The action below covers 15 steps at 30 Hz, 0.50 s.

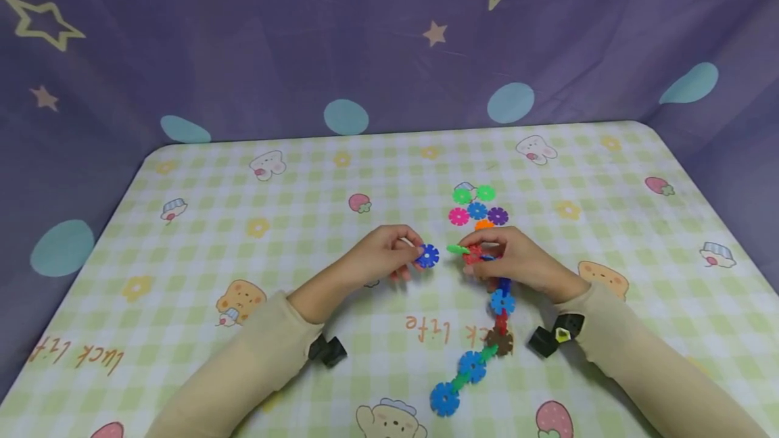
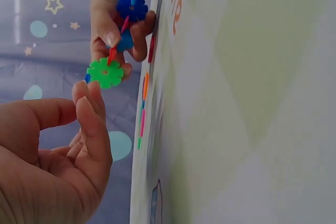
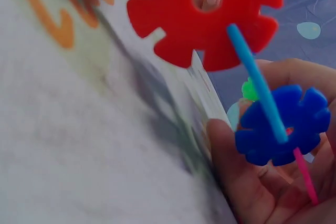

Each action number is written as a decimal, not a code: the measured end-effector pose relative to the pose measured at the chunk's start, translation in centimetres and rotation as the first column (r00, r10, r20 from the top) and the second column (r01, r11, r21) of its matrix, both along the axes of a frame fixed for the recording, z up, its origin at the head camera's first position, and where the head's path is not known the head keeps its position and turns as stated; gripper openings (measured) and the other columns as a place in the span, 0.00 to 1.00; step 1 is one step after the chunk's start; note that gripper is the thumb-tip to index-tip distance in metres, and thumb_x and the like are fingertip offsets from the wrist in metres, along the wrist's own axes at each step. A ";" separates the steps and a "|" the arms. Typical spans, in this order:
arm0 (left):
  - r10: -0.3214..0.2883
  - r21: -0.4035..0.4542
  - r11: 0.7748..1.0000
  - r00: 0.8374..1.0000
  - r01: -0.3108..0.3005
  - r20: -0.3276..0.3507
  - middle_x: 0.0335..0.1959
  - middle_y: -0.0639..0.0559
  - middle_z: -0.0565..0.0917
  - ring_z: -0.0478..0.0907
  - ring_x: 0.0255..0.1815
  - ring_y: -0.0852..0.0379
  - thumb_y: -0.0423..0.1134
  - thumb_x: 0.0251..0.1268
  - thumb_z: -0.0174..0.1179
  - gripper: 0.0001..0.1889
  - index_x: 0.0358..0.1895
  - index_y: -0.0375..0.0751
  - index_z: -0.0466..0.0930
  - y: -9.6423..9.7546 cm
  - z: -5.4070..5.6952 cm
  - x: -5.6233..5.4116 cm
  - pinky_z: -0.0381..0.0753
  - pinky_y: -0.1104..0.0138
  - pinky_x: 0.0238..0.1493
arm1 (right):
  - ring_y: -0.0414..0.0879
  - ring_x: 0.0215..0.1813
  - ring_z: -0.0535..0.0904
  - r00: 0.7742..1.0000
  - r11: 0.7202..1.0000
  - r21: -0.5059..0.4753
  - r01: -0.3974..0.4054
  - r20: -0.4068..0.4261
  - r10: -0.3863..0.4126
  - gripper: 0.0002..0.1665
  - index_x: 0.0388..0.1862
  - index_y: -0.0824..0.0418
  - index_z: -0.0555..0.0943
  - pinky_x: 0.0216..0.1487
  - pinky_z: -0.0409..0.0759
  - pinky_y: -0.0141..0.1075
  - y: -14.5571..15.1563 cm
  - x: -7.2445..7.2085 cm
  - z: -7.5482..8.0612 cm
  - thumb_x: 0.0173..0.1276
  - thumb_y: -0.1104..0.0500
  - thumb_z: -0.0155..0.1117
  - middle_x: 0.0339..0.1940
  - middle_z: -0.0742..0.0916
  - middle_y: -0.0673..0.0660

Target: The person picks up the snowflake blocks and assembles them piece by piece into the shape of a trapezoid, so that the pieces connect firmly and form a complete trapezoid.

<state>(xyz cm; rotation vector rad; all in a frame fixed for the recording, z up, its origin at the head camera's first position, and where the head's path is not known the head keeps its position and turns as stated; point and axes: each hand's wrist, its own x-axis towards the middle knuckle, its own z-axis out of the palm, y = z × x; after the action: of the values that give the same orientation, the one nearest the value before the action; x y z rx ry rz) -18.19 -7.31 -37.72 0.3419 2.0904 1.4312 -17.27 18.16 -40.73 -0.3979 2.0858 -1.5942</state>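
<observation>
two bare hands face each other just right of the head view's centre, and we see both grasping. the left hand pinches a dark blue slotted disc between thumb and fingers. the right hand grips one end of a chain of slotted plastic discs, whose tip is a bright green disc pointing towards the dark blue one, near it but apart. we follow the chain down to the lower middle of the frame, where it ends in a blue disc. above the right hand, we find loose discs lying flat on the checked tablecloth: two green, one pink, one blue, one purple, and one orange, partly hidden.
</observation>
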 end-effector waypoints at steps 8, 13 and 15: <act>0.016 -0.019 1.000 0.999 -0.016 0.029 0.31 0.41 0.85 0.76 0.18 0.58 0.31 0.66 0.52 0.08 0.45 0.33 0.75 0.6 -0.3 0.3 0.76 0.67 0.17 | 0.47 0.22 0.76 0.997 0.996 -0.043 -0.076 -0.030 0.075 0.16 0.46 0.65 0.81 0.24 0.79 0.38 0.1 0.0 -0.3 0.60 0.61 0.69 0.33 0.84 0.60; 0.005 -0.018 1.000 0.999 -0.004 0.048 0.31 0.41 0.84 0.76 0.18 0.58 0.32 0.66 0.53 0.08 0.45 0.33 0.76 0.9 -0.5 0.4 0.77 0.67 0.18 | 0.45 0.26 0.78 0.994 0.995 -0.032 -0.095 -0.059 0.093 0.12 0.43 0.64 0.83 0.27 0.79 0.36 0.2 -0.2 -0.4 0.62 0.59 0.67 0.34 0.85 0.61; -0.006 -0.021 1.000 0.999 0.007 0.051 0.31 0.42 0.84 0.76 0.18 0.58 0.33 0.66 0.53 0.08 0.45 0.33 0.76 1.0 -0.5 0.4 0.77 0.67 0.18 | 0.45 0.27 0.79 0.994 0.995 -0.025 -0.098 -0.061 0.096 0.12 0.43 0.64 0.83 0.28 0.79 0.36 0.2 -0.2 -0.4 0.62 0.59 0.67 0.33 0.85 0.62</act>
<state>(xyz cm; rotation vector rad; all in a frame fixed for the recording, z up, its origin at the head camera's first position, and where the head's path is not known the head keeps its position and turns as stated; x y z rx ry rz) -17.74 -6.32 -38.24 0.3003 2.0609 1.3986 -17.48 18.39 -41.16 -0.5542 2.0567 -1.5746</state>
